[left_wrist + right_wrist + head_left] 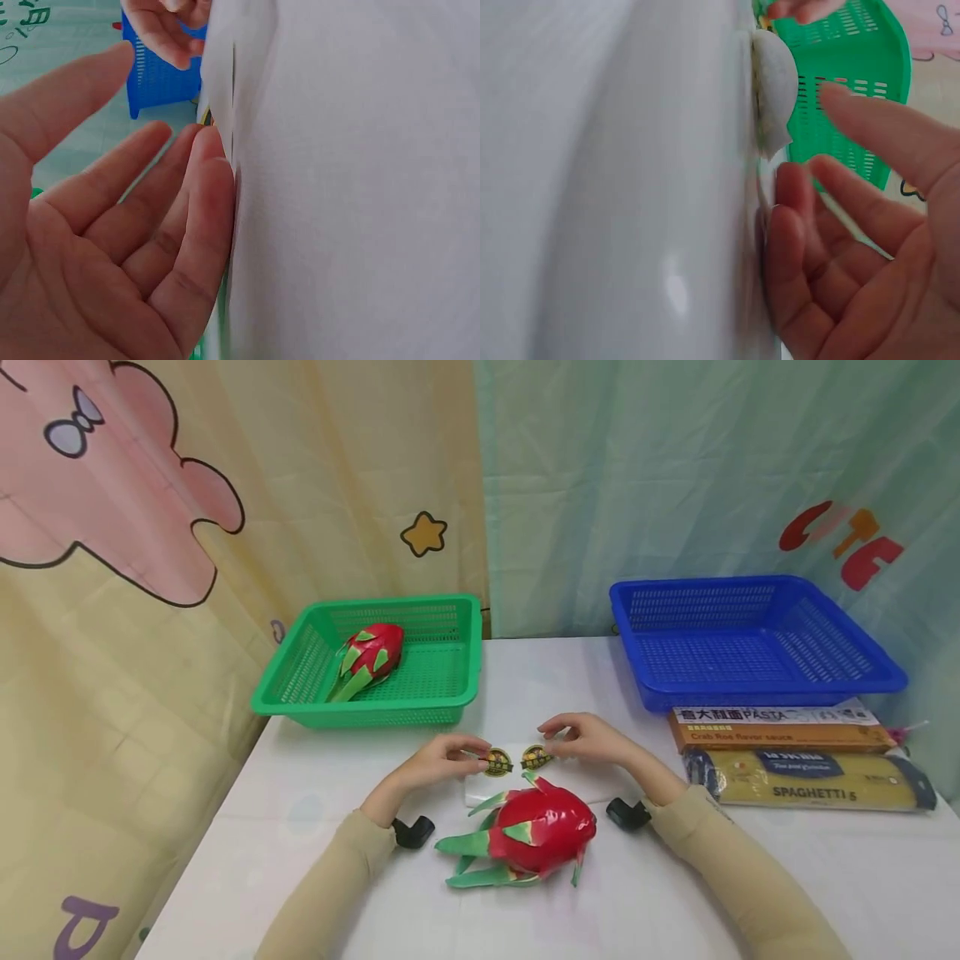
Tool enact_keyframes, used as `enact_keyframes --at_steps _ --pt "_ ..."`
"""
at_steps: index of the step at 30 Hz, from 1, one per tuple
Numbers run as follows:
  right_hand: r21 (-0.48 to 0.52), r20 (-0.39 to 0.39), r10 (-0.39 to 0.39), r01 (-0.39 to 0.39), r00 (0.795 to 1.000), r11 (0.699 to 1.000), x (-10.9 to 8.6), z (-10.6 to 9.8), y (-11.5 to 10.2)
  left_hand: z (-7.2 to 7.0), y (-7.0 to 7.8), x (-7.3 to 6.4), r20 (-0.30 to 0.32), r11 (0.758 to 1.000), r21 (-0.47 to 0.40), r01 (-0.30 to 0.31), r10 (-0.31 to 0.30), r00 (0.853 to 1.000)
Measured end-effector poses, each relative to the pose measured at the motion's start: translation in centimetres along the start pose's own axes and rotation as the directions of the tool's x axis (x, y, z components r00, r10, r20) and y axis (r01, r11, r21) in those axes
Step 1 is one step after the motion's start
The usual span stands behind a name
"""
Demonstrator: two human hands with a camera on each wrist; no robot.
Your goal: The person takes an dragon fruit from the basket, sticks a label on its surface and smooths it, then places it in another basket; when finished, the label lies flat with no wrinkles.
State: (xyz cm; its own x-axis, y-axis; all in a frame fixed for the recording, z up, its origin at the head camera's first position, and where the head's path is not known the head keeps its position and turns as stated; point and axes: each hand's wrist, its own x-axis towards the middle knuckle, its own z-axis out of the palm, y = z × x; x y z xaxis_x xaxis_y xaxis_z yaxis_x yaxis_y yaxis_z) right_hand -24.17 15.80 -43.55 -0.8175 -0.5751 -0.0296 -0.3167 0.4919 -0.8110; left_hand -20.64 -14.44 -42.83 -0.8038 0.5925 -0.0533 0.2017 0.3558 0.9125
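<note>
My left hand hovers over the left part of a flat white sheet or bag printed with two round yellow-and-black logos. Its fingers are relaxed with the thumb apart, and nothing is in the palm in the left wrist view. Opposite it, my right hand reaches in beside the right logo. In the right wrist view its fingers bend loosely around no object, near a white rounded fold. A red dragon fruit with green leaf tips lies just in front, between my forearms.
A green basket at the back left holds another dragon fruit. At the back right stands a blue basket. Before it lie a pasta box and a spaghetti pack. Curtains hang behind the white table.
</note>
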Motion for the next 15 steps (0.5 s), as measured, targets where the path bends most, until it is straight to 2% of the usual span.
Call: enact_keyframes --at_steps 5,11,13,15 --pt "-0.086 0.004 -0.007 0.007 1.0 0.996 0.2 0.7 0.2 0.6 -0.9 0.3 -0.009 0.999 0.019 0.032 -0.032 0.999" --pt "-0.203 -0.067 -0.06 0.046 0.996 0.978 0.4 1.5 0.3 0.9 -1.0 0.4 -0.048 0.997 0.042 0.062 -0.06 0.997" --pt "-0.185 -0.085 -0.04 0.024 0.996 0.982 0.4 1.6 0.3 0.9 -1.0 0.4 -0.055 0.997 0.054 0.063 -0.06 0.997" --pt "-0.123 -0.091 -0.017 0.005 0.996 0.992 0.4 1.4 0.2 0.9 -0.9 0.5 -0.057 0.995 0.067 0.067 -0.064 0.996"
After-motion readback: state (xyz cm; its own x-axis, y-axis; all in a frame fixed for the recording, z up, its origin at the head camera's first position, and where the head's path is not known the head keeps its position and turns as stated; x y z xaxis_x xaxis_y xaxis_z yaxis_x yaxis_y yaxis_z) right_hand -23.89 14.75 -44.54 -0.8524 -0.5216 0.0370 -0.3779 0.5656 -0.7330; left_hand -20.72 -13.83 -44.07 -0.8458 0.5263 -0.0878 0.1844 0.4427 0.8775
